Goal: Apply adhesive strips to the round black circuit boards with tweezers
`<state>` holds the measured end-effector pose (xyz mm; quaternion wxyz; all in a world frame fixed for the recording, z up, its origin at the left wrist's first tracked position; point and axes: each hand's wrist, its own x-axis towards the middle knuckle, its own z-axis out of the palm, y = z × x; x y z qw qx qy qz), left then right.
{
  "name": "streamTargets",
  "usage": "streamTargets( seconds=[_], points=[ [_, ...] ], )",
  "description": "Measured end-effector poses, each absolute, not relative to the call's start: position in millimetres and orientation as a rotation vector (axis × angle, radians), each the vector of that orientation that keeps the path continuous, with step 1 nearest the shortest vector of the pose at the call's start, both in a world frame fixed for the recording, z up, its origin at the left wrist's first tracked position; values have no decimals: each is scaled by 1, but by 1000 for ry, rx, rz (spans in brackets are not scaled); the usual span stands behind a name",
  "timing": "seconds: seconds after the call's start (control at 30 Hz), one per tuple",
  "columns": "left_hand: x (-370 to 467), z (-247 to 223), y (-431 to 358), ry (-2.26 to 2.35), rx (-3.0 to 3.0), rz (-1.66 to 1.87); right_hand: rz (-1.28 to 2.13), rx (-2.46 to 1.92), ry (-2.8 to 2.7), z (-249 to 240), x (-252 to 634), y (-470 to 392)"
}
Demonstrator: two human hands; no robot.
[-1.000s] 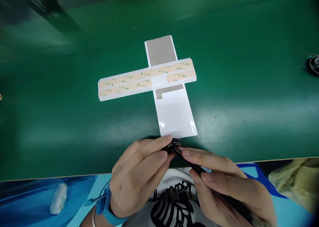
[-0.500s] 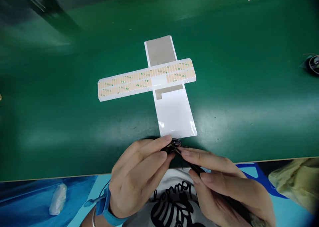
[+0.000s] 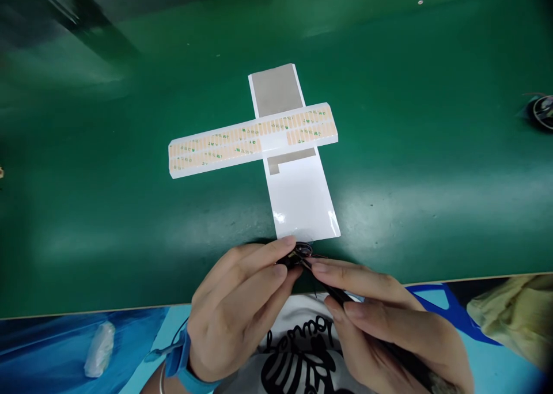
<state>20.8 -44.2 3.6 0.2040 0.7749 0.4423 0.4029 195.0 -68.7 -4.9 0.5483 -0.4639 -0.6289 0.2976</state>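
Observation:
My left hand [image 3: 242, 307] is closed at the table's front edge, pinching a small black part with a round rim [image 3: 304, 248] and thin wires between thumb and fingertips. My right hand [image 3: 389, 319] grips black tweezers [image 3: 336, 292], whose tips reach into that part; the fingers cover much of both. Just beyond the hands lies a white backing sheet [image 3: 300, 201] with grey patches. Across it rests a strip of small beige adhesive pads with green print [image 3: 216, 146]; a few pads are gone from its lower row.
The green table [image 3: 415, 152] ends just in front of my body. Another round black part with wires [image 3: 543, 113] lies at the far right. Below the edge are a white wrapped bundle [image 3: 100, 349] on blue material and a beige cloth [image 3: 514, 310]. A blue strap [image 3: 184, 362] circles my left wrist.
The view has shifted slightly. Both hands keep their hold, with the tweezer tips still at the small black part; nothing else has visibly moved.

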Motion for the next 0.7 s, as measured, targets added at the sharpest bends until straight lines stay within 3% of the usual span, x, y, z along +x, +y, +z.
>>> streamTargets(
  seconds=[0.7],
  points=[
    [17, 4, -48, 1215, 2146, 1053, 750, -1058, -1512, -6, 198, -72]
  ],
)
